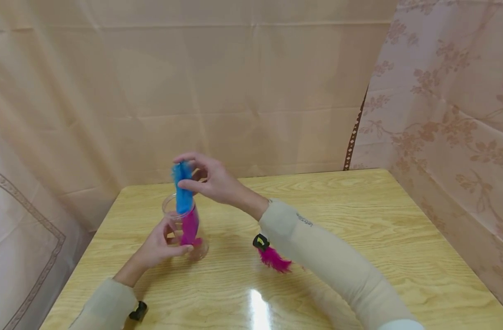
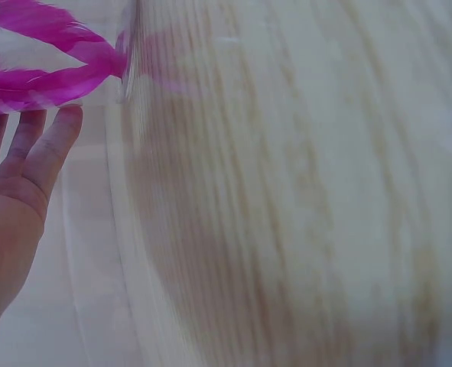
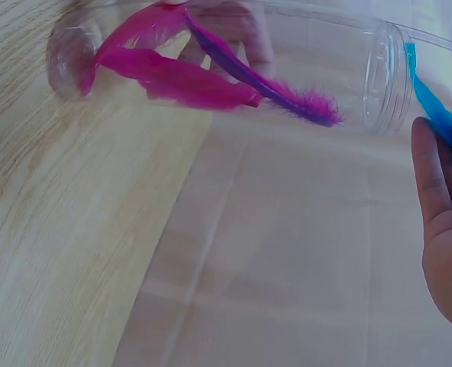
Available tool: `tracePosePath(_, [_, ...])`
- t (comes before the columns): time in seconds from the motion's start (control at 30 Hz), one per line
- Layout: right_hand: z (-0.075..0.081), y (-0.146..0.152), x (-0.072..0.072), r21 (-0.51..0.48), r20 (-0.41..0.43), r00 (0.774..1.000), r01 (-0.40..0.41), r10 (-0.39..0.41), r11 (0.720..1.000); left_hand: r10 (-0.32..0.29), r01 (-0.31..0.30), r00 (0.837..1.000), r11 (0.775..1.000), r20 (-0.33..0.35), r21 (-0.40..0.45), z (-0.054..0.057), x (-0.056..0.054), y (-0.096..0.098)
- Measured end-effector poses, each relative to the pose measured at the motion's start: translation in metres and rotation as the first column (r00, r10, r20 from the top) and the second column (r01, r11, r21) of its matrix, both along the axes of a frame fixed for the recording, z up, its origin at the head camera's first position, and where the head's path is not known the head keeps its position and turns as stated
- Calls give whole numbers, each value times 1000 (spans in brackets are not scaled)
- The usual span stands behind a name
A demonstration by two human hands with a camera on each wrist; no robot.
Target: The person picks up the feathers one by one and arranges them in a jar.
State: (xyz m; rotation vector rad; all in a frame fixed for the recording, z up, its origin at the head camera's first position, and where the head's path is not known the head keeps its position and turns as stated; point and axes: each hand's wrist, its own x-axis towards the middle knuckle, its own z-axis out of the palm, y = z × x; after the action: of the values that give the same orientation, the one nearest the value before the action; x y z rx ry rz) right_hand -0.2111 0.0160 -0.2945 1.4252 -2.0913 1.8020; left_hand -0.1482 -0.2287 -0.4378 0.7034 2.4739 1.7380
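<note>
A tall clear plastic jar stands on the table, with pink feathers and a purple feather inside. My left hand grips the jar low on its near side, thumb across the front. Over the jar's round mouth, my right hand pinches a blue feather between thumb and fingers. The blue feather's lower end is at the rim, overlapping it in the head view. In the right wrist view the blue feather shows just at the jar's open end.
Bright pink feathers lie on the wooden table beside a black ring-like piece, close to my right forearm. Another small black piece sits by my left sleeve. Beige curtains hang behind the table.
</note>
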Motion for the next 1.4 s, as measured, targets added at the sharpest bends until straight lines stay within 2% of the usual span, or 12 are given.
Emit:
tracePosePath(0.37, [3,-9,2,-31,19,997,74,-74,997,-12,11,1000,1000,9,24,0,-1,2])
tracePosePath(0.6, [1,-17,4,-54,2,998,69,-69,996,20,-20,999,1000,27,-9,1,1,3])
tracePosePath(0.77, [-7,-22,7,23,9,998,67,-67,998,39,-38,997,999,69,-20,0,7,1])
tracePosePath(0.93, [-8,-18,6,55,23,996,89,-90,995,19,-18,996,1000,87,-14,0,2,7])
tracePosePath(1.07, [-7,-16,5,50,18,995,94,-95,994,7,-7,996,1000,84,-1,0,-2,10])
tracePosePath(1.4, [-3,-23,9,107,-39,994,104,-100,989,13,-13,998,1000,60,-12,4,4,4])
